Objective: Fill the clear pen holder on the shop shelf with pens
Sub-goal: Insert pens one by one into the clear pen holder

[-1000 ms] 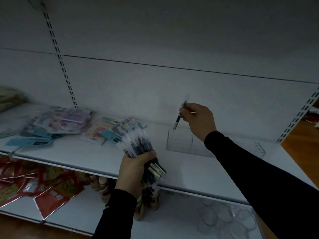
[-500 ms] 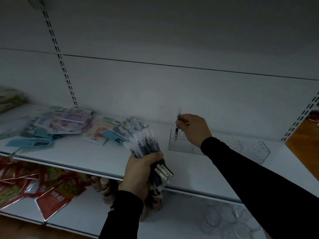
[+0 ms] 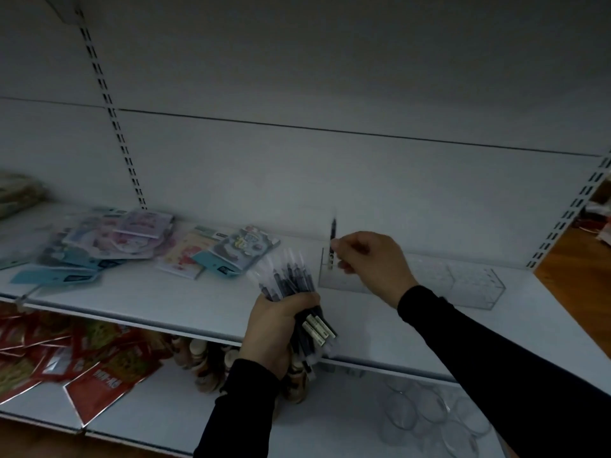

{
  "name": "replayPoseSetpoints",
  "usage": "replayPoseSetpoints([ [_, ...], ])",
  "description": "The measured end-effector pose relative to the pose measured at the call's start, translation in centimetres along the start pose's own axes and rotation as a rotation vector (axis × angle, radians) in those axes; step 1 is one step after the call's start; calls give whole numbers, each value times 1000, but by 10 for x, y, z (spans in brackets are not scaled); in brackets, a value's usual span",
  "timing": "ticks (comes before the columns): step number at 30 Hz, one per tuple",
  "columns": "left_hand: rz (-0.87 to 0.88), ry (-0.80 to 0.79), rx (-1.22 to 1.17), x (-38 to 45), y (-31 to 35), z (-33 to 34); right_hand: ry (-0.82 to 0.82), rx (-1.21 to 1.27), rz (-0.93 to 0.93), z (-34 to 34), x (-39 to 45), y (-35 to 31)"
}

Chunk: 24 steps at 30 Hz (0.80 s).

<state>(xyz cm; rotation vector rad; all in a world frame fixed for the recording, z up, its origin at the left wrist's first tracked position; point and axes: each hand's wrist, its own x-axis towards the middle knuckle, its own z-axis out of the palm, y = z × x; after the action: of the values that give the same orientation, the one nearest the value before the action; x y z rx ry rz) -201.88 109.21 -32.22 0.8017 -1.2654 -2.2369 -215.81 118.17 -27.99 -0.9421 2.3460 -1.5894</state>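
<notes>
Right hand (image 3: 370,264): a single pen (image 3: 333,242) is pinched upright between thumb and curled fingers (image 3: 340,246); its lower end is seen inside the left end of the clear pen holder (image 3: 476,285).
Left hand (image 3: 277,328): a bundle of pens (image 3: 291,285) is gripped by fingers wrapped around it, held just in front of the shelf (image 3: 165,302) edge, left of the holder.
Holder: set on the shelf near the back wall, its right part uncovered.
Open room: bare shelf surface lies between the stationery packs (image 3: 109,246) on the left and the holder.
</notes>
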Motion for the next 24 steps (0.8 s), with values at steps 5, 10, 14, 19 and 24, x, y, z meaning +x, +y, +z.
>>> replayPoseSetpoints([
  [5,71,-47,-3,-11,2,10,-284,121,121,-1,-31,-13],
  [10,124,-131,33,-21,3,15,-360,99,119,-7,-43,-16],
  [14,110,-115,72,-25,1,18,-352,60,102,-11,-47,-18],
  [19,78,36,46,-18,1,9,-152,158,108,-19,-36,-18],
  [24,25,50,-23,-14,3,6,123,-26,-40,-34,-7,-15],
])
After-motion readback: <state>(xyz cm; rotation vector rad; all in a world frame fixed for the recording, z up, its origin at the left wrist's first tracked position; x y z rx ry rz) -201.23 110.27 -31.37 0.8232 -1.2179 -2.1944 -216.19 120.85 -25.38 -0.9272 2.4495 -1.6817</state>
